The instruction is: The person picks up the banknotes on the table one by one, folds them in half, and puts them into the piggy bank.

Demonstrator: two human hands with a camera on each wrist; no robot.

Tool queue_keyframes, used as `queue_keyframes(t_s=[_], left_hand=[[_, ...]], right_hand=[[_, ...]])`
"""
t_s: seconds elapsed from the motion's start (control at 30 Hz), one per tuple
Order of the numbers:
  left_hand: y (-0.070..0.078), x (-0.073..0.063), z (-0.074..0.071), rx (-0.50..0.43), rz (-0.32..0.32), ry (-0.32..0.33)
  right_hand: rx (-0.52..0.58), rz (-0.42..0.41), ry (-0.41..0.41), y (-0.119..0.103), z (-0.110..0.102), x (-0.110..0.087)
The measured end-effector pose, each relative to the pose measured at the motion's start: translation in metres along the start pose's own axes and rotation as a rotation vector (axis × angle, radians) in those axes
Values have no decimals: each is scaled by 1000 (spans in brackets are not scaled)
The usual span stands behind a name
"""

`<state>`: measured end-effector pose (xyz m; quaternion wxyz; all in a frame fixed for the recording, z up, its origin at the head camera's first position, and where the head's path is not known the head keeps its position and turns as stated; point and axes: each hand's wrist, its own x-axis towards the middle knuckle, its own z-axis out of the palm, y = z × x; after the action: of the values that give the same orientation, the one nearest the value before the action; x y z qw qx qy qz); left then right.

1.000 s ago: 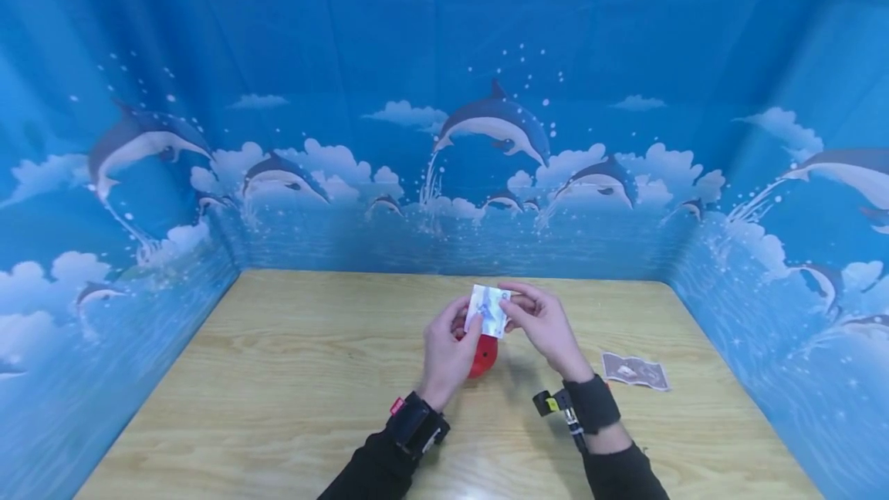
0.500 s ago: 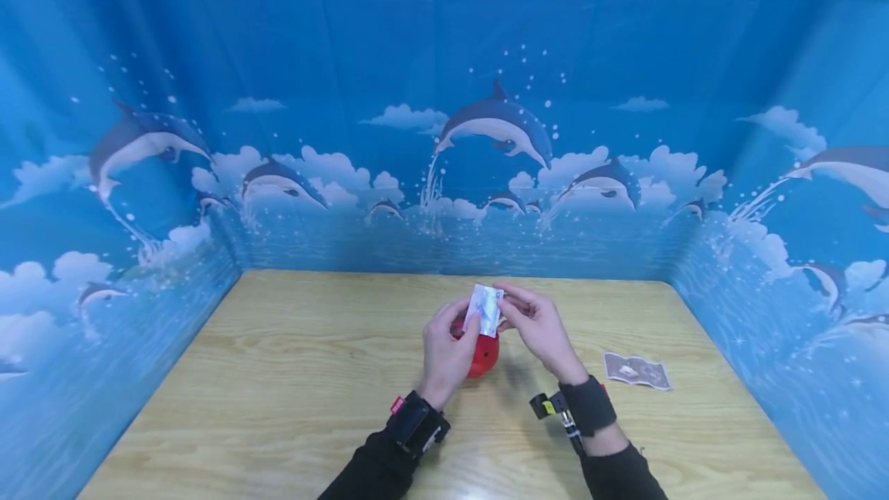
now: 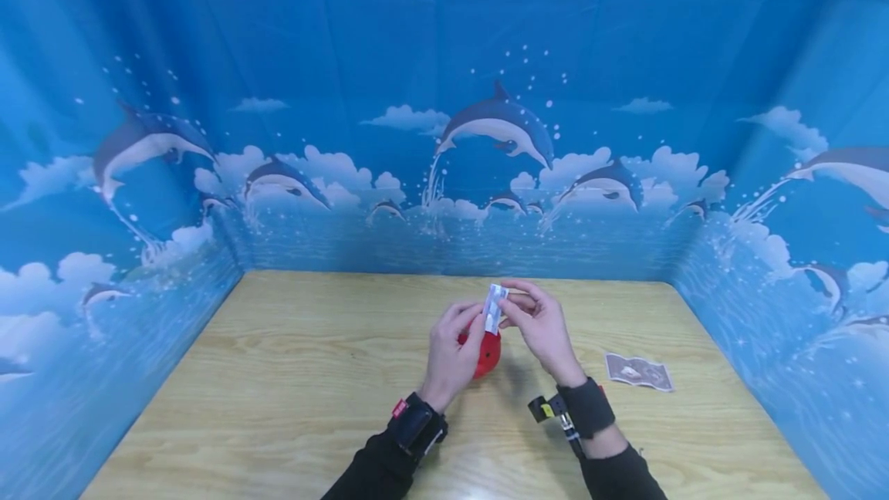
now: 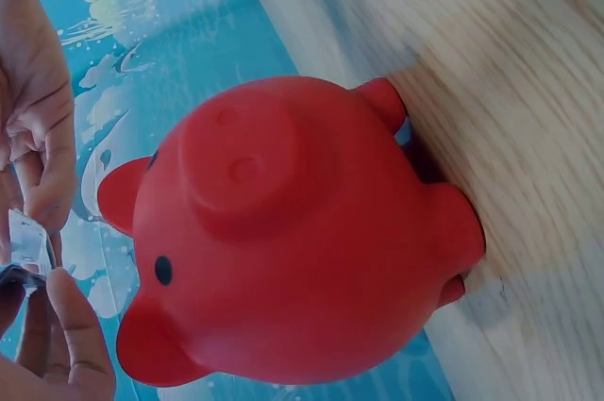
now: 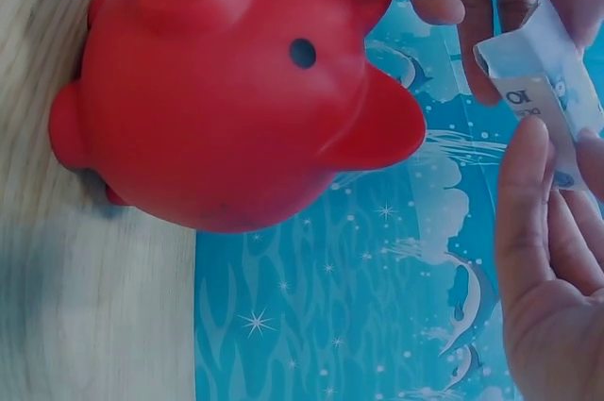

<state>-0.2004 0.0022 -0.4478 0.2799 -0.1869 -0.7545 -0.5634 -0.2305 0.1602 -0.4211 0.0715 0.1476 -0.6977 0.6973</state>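
Both hands hold a folded banknote point(image 3: 494, 309) above a red piggy bank point(image 3: 489, 355). My left hand point(image 3: 450, 353) pinches its left side, with the thumb towards me. On the right side, my right hand point(image 3: 545, 330) pinches the note between thumb and fingers. In the right wrist view the banknote point(image 5: 543, 90) is bent into a narrow strip, and a printed "10" shows. The piggy bank point(image 4: 302, 231) stands upright on its feet, snout and eyes towards me, apart from both hands; its back is hidden.
A second, brownish banknote point(image 3: 639, 372) lies creased on the wooden table point(image 3: 312, 376), right of my right wrist. Blue curtains point(image 3: 333, 99) printed with dolphins enclose the table at the back and sides. Each wrist wears a black strap point(image 3: 589, 406) with a camera.
The banknote in my hands has gone from a wide, nearly square shape to a narrow strip, folded over from the left. The left fingers have shifted slightly right; the piggy bank has stayed put.
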Motion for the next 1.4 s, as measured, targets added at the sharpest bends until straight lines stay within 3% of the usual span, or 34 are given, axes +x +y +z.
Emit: queue_keyframes(t_s=[0.3,0.97,1.2,1.4], left_hand=[[1,1,0,14,30,-26],[-1,0,-2,45,2,-22],[-2,0,-3,145,46,-26],[-6,1,-5,302,118,-40]], right_hand=[[41,-33,-22,-1,1,-1],[35,-95,-62,-1,6,-4],[6,-71,-50,-3,8,-4],[-10,-52,-46,-2,10,-4]])
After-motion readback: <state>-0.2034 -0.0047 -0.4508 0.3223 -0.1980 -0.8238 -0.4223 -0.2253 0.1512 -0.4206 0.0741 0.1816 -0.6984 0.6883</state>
